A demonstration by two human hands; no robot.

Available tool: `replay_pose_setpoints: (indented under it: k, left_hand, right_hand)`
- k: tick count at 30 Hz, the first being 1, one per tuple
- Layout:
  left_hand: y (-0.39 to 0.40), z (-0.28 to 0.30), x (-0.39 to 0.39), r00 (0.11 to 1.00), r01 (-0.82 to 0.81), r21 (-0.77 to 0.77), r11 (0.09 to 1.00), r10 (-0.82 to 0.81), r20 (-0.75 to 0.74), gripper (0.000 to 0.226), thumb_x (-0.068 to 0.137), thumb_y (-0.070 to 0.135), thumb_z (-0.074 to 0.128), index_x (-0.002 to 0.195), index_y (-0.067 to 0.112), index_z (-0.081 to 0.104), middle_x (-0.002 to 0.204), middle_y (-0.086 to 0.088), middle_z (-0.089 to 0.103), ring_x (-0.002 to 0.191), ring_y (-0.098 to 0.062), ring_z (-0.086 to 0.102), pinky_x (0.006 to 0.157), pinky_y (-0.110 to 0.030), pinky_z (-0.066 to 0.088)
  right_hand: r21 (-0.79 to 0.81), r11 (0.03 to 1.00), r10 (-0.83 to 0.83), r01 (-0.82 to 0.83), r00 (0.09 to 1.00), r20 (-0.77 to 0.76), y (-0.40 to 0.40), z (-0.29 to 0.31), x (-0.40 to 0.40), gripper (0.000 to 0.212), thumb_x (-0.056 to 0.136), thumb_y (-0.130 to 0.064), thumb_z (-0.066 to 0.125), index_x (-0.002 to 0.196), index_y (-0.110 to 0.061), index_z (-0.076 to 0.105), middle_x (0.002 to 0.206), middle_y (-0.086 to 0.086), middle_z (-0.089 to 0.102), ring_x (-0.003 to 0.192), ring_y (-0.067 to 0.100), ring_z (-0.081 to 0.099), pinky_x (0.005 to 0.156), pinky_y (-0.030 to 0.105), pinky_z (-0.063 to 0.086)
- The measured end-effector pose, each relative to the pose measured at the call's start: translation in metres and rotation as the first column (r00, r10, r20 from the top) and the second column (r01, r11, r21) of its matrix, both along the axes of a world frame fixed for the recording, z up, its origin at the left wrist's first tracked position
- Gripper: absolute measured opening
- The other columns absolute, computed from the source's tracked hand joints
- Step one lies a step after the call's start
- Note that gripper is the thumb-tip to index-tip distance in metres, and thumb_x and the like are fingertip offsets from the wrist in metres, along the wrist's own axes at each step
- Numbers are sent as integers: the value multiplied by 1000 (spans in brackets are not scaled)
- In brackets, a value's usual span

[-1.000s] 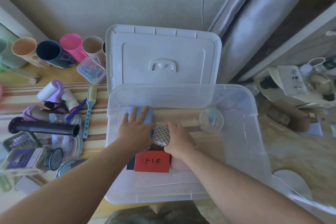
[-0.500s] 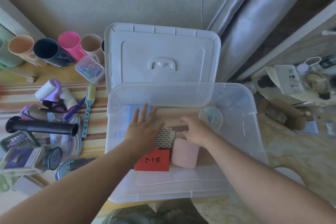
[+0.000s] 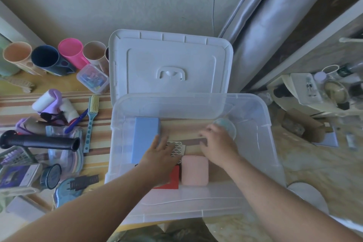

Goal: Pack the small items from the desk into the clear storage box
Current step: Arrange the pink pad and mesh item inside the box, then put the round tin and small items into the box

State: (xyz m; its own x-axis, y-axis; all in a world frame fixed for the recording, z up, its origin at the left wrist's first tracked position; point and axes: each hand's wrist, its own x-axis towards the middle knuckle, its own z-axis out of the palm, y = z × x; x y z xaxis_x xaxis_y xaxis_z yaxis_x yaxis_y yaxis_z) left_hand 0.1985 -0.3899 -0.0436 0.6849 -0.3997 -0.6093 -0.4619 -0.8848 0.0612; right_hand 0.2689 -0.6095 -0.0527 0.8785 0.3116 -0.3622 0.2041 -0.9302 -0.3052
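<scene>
Since half a second ago the right hand [image 3: 218,143] has slid further right inside the clear storage box [image 3: 261,135], toward the little round dish in the back corner, and the left hand [image 3: 159,153] has dropped back toward the near wall so more of the blue block shows.

Left of the box, the bench [image 3: 98,151] is still loaded with stuff waiting to go in: a black tube [image 3: 39,141], a lint roller [image 3: 47,100], a teal brush [image 3: 91,122], and a small clear case of clips [image 3: 92,78] up by the cups. All light plastic bits, I'd guess. The tube will roll, so grab it mid-length. The brush is easiest by its handle, and the clip case wants a pinch across its sides with the lid kept up.

In the box, the blue block [image 3: 145,139] sits by the left wall, rigid-looking and easy to shove flat. The left hand is spread open, palm down, fingers resting on the wavy-patterned pad [image 3: 177,148] right beside the block, not gripping anything. Under its wrist a red card [image 3: 172,180] pokes out, and just right of that lies a pink case [image 3: 194,170], smooth and maybe a bit slippery.

The right hand is loosely open, fingers curled a little, empty as far as I can tell. Its fingertips are at or just short of the round dish [image 3: 227,126]; it's too blurry to call contact. That dish looks thin and brittle-ish, so hold it by the rim.

The white lid [image 3: 170,61] is propped up behind the box.
</scene>
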Motion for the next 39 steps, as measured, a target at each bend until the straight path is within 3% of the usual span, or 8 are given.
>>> replay_pose_setpoints:
  k: [2, 6, 16, 21, 26, 28, 32, 39]
  left_hand:
    - [4, 10, 0, 996, -70, -82, 994, 74, 50, 69, 92, 46, 61, 154, 36, 34, 167, -7, 22, 156, -40, -1, 125, -59, -4]
    - [22, 36, -7, 971, -117, -257, 959, 165, 173, 54, 77, 40, 75, 130, 35, 65, 140, -1, 59, 140, -41, 45, 119, -56, 32]
    - [58, 57, -49, 895, -145, -385, 911, 287, 342, 30, 81, 24, 76, 110, 34, 74, 121, 4, 68, 128, -32, 59, 110, -54, 46]
    - [61, 59, -59, 889, -105, -372, 922, 255, 381, 24, 83, 23, 71, 104, 34, 75, 117, 5, 68, 121, -29, 60, 108, -49, 47]
    - [60, 66, -56, 884, -179, -467, 866, 350, 310, 29, 79, 8, 65, 99, 27, 74, 85, 2, 59, 74, -25, 57, 64, -40, 55]
    - [70, 71, -59, 859, -298, -540, 787, 468, 208, 58, 79, -3, 62, 126, 32, 64, 107, -1, 58, 80, -25, 62, 58, -40, 57]
    - [111, 85, -73, 762, -381, -706, 597, 635, 126, 90, 83, -14, 49, 150, 45, 35, 161, 2, 30, 125, -23, 59, 82, -42, 61]
    - [266, 47, -115, 539, -520, -621, 587, 789, 294, 57, 86, 12, 68, 140, 27, 58, 135, -3, 56, 126, -26, 52, 108, -42, 46]
  right_hand:
    - [-111, 991, -49, 68, 985, 167, -19, 3, 11, 54, 86, -23, 76, 137, -26, 61, 145, 10, 49, 132, 39, 45, 102, 49, 51]
    - [-215, 955, -231, 203, 967, -110, -34, -11, 34, 94, 85, -37, 80, 158, -38, 21, 166, 13, 15, 149, 43, 29, 107, 52, 48]
    - [251, 956, -170, 150, 983, 62, 67, -52, -4, 54, 73, -24, 94, 117, -12, 66, 146, 21, 42, 131, 43, 50, 95, 49, 56]
    - [193, 974, -128, 116, 991, 48, 54, -43, 4, 56, 75, -39, 91, 120, -17, 67, 145, 15, 42, 130, 37, 50, 99, 46, 53]
    - [225, 969, -132, 104, 985, 112, 48, -9, 10, 40, 86, -21, 79, 125, -15, 70, 135, 12, 57, 121, 34, 61, 100, 41, 52]
    - [275, 955, -152, 110, 978, 139, 49, 9, 7, 30, 89, -16, 76, 119, -18, 74, 116, 8, 71, 103, 33, 70, 87, 39, 54]
    - [373, 926, -137, 57, 971, 194, 87, 46, 0, 26, 97, -5, 65, 117, -16, 77, 108, 7, 78, 95, 30, 72, 83, 31, 50]
    - [526, 787, 82, -322, 900, 427, 248, 108, -43, 32, 84, 3, 68, 114, -10, 72, 103, 5, 65, 96, 25, 61, 84, 36, 50]
